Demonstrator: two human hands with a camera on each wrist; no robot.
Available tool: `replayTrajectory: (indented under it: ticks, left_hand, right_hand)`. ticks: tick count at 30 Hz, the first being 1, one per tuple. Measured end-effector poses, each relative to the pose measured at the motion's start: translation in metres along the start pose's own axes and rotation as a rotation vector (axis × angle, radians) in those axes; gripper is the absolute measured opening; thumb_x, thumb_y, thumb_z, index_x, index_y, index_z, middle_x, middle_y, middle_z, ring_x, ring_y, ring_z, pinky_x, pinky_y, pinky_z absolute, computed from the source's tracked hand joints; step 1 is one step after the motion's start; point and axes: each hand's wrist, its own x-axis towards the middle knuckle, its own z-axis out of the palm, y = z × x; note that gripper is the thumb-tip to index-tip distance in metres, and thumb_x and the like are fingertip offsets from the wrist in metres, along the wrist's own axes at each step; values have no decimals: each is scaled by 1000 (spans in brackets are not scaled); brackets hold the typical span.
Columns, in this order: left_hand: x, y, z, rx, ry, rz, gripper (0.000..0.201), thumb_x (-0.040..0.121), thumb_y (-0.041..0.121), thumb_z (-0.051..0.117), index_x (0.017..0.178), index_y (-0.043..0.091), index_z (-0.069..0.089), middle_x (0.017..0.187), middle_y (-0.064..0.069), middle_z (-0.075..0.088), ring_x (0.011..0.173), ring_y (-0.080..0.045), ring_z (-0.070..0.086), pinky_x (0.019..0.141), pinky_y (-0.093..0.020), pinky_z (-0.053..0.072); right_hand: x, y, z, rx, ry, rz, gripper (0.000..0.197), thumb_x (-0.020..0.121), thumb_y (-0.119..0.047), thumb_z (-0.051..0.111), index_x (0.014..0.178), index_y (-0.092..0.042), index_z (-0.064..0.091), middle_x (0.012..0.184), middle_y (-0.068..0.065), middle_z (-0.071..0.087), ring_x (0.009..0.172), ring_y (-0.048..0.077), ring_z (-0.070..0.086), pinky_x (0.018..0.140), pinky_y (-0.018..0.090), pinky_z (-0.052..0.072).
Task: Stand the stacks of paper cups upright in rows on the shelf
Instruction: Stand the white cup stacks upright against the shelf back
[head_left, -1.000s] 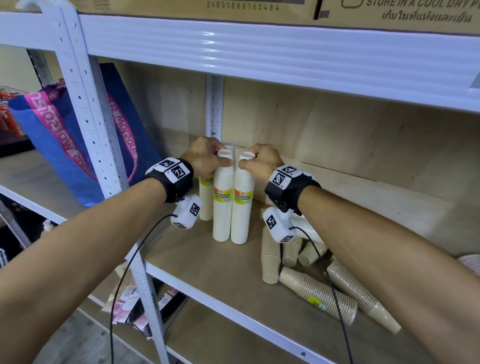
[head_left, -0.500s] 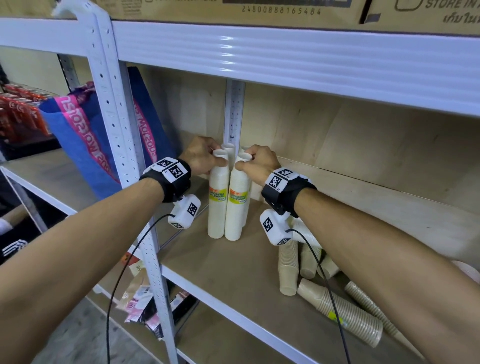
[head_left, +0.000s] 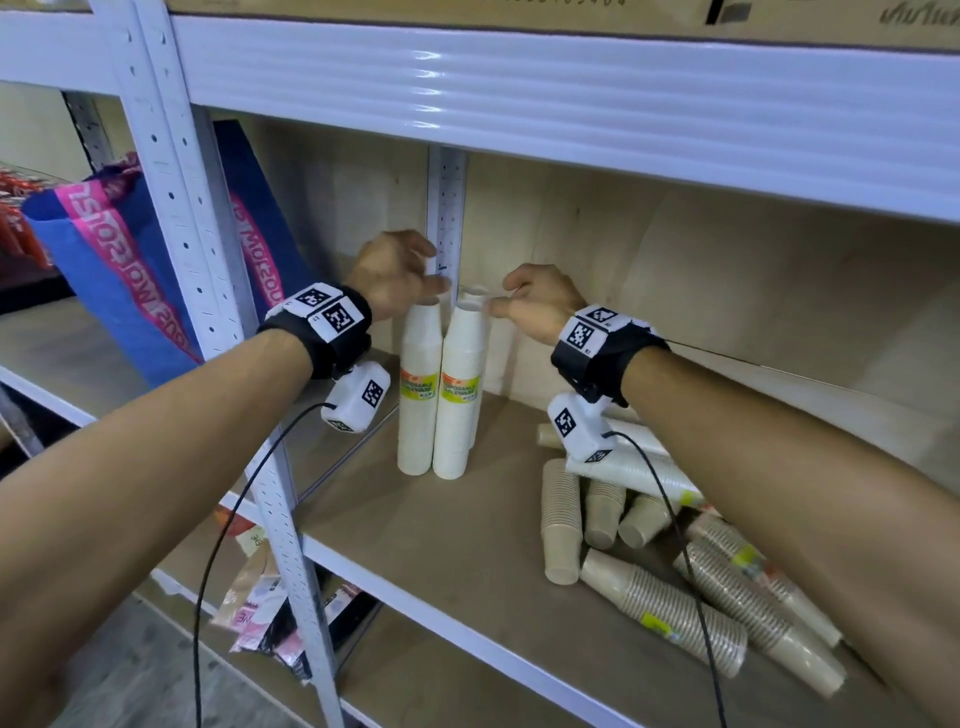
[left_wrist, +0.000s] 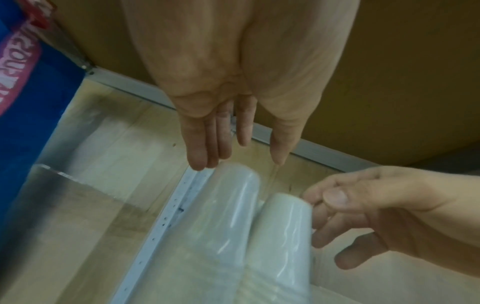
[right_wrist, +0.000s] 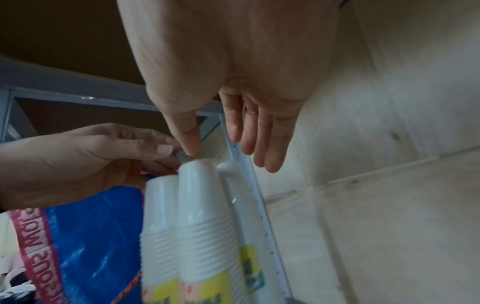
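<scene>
Three white stacks of paper cups stand upright and close together at the back left of the wooden shelf (head_left: 467, 540), beside the perforated white upright (head_left: 445, 208): the left white stack (head_left: 418, 384), the right white stack (head_left: 460, 389) touching it, and a third white stack (right_wrist: 241, 205) just behind them, best seen from the right wrist. Each front stack carries a yellow-green label. The left hand (head_left: 392, 273) hovers just above the left stack's top, fingers relaxed and slightly apart, holding nothing. The right hand (head_left: 540, 301) hangs by the top of the right stack with loosely extended fingers; whether a fingertip touches the rim I cannot tell. To the right, well apart from the standing group, lies a jumble of brown paper cup stacks (head_left: 670, 608), at least six, some upright and short, others lying on their sides, along with one white stack (head_left: 634, 467) lying flat. A blue bag with pink straps (head_left: 119, 270) stands on the neighbouring shelf to the left.
</scene>
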Motion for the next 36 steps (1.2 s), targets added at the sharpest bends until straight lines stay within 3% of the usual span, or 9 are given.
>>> replayTrajectory:
  ticks: [3, 7, 11, 14, 16, 19, 27, 31, 36]
  left_hand:
    - [9, 19, 4, -38, 16, 52, 46, 71, 32, 85, 111, 30, 64, 106, -5, 64, 96, -26, 68, 76, -45, 61]
    - [15, 52, 29, 41, -18, 183, 52, 75, 37, 81, 122, 30, 60, 105, 0, 66, 94, -19, 66, 84, -35, 57]
    - [12, 76, 75, 52, -160, 259, 51, 78, 33, 78, 125, 29, 58, 95, 4, 65, 91, -17, 66, 79, -27, 54]
    - [7, 84, 120, 65, -311, 296, 50, 79, 29, 79, 124, 26, 59, 95, -1, 66, 85, -15, 63, 74, -22, 49]
    - [1, 86, 151, 79, -420, 294, 50, 79, 31, 79, 124, 27, 58, 98, 1, 63, 87, -15, 62, 77, -23, 49]
    - [-9, 81, 195, 148, -556, 295, 52, 79, 39, 78, 126, 33, 56, 103, 5, 61, 95, -12, 61, 88, -30, 52]
    - [-38, 62, 273, 329, -813, 328, 67, 82, 39, 75, 142, 25, 46, 126, 2, 56, 112, -14, 55, 97, -30, 46]
    - [-47, 56, 294, 435, -834, 346, 72, 78, 41, 77, 141, 24, 47, 130, -1, 56, 114, -19, 55, 97, -35, 47]
    - [-50, 51, 308, 654, -814, 482, 64, 77, 44, 75, 134, 25, 53, 123, -2, 56, 114, -22, 52, 94, -37, 46]
  right_hand:
    - [3, 16, -36, -115, 12, 27, 45, 76, -40, 77, 114, -19, 65, 114, -1, 62, 104, 17, 60, 88, 27, 49]
    - [-2, 50, -81, -264, -32, 118, 49, 77, -43, 75, 118, -21, 61, 120, 1, 60, 108, 21, 60, 94, 39, 52]
    - [-19, 92, -114, -320, -65, 246, 52, 75, -44, 78, 118, -24, 59, 124, 2, 56, 110, 23, 59, 93, 38, 52]
    - [-37, 124, -132, -385, -82, 315, 58, 75, -46, 78, 125, -24, 57, 128, 1, 53, 114, 22, 56, 95, 35, 49]
    - [-49, 148, -142, -411, -107, 360, 62, 73, -47, 79, 126, -26, 56, 128, 0, 53, 115, 21, 54, 95, 33, 46]
    - [-65, 185, -157, -415, -145, 440, 66, 70, -47, 80, 127, -27, 53, 124, -1, 56, 108, 20, 54, 85, 31, 44]
    - [-95, 259, -168, -417, -237, 509, 75, 69, -46, 81, 135, -33, 47, 134, -2, 51, 115, 18, 52, 91, 29, 43]
    - [-98, 280, -161, -401, -288, 505, 81, 72, -44, 80, 141, -28, 43, 141, -1, 46, 124, 20, 49, 99, 32, 43]
    - [-96, 291, -151, -399, -289, 483, 81, 69, -46, 80, 140, -25, 46, 137, -3, 51, 123, 18, 51, 102, 33, 43]
